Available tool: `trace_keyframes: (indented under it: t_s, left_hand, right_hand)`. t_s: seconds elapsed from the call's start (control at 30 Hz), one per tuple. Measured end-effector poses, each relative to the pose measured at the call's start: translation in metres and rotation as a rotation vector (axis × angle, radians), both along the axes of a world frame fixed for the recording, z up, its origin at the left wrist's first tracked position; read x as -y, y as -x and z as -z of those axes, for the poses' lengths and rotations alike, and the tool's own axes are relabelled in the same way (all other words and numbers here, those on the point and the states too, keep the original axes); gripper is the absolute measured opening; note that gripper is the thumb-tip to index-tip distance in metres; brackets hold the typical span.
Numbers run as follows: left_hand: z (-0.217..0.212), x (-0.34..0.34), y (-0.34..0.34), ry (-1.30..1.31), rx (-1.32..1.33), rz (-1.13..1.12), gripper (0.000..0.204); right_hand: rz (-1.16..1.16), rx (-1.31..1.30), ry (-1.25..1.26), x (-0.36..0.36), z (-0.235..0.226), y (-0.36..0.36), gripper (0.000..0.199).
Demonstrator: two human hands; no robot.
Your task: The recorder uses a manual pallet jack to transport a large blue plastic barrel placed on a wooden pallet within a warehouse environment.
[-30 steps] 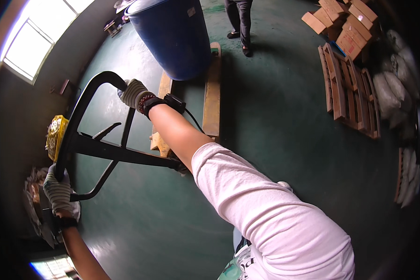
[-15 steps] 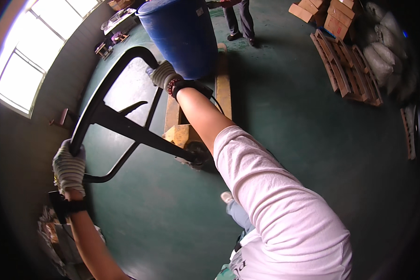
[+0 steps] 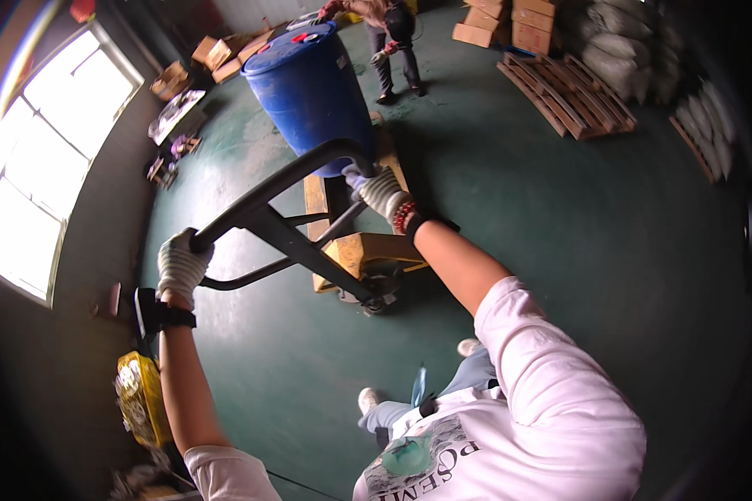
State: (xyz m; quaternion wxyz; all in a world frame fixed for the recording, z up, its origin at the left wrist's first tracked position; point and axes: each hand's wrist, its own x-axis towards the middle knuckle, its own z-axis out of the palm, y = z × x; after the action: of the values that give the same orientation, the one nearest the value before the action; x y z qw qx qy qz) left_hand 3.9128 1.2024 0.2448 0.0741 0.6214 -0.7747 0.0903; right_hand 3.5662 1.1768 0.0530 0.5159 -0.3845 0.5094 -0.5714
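Both of my hands wear striped knit gloves and grip the black loop handle [image 3: 263, 196] of a yellow pallet jack [image 3: 361, 250]. My left hand [image 3: 184, 263] is closed round the handle's left corner. At its right corner, near the drum, my right hand [image 3: 380, 192] is wrapped round the bar; its fingertips are partly hidden. A large blue plastic drum [image 3: 313, 92] stands upright on the forks, its lid with a red cap facing up. The handle leans toward me from the jack's wheel base [image 3: 372, 296].
Beyond the drum a person [image 3: 390, 42] stands, one gloved hand low. Wooden pallets [image 3: 568, 92], cardboard boxes [image 3: 532, 25] and stacked pale sacks [image 3: 618, 50] lie at the far right. A low table [image 3: 175, 115] stands along the left wall, with a yellow crate [image 3: 144, 397] nearer me.
The handle has swung right and lower, with both hands still on it. More of the drum's top and the person behind it now shows. The yellow crate has come into view.
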Motion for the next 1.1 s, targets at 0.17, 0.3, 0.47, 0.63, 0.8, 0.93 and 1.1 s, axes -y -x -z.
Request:
trace_keyframes:
  t_s: [0.17, 0.3, 0.47, 0.63, 0.8, 0.93, 1.1]
  left_hand:
    - [-0.028, 0.040, -0.045, -0.112, 0.079, 0.139, 0.022]
    - [-0.019, 0.045, -0.035, -0.375, 0.194, 0.336, 0.022]
    - [0.049, 0.039, -0.092, -0.848, 0.415, 0.444, 0.036]
    - [0.100, -0.017, -0.065, -1.034, 0.419, 0.559, 0.047]
    - [0.174, -0.029, -0.015, -0.887, 0.371, 0.526, 0.050]
    - [0.207, -0.033, -0.021, -0.789, 0.387, 0.502, 0.047]
    - [0.197, -0.033, -0.031, -0.831, 0.369, 0.488, 0.042]
  right_hand:
    - [0.203, 0.189, 0.113, -0.084, -0.019, -0.060, 0.015]
    - [0.124, -0.317, -0.017, -0.142, -0.019, -0.050, 0.027]
    - [-0.147, -0.653, 0.321, -0.190, 0.011, -0.097, 0.011]
    - [-0.165, -0.918, 0.310, -0.219, 0.017, -0.119, 0.016]
    - [-0.457, -1.457, -0.244, -0.200, -0.011, -0.106, 0.032]
    - [-0.461, -1.628, -0.297, -0.204, 0.016, -0.121, 0.023]
    - [-0.455, -1.458, -0.343, -0.210, 0.013, -0.138, 0.019]
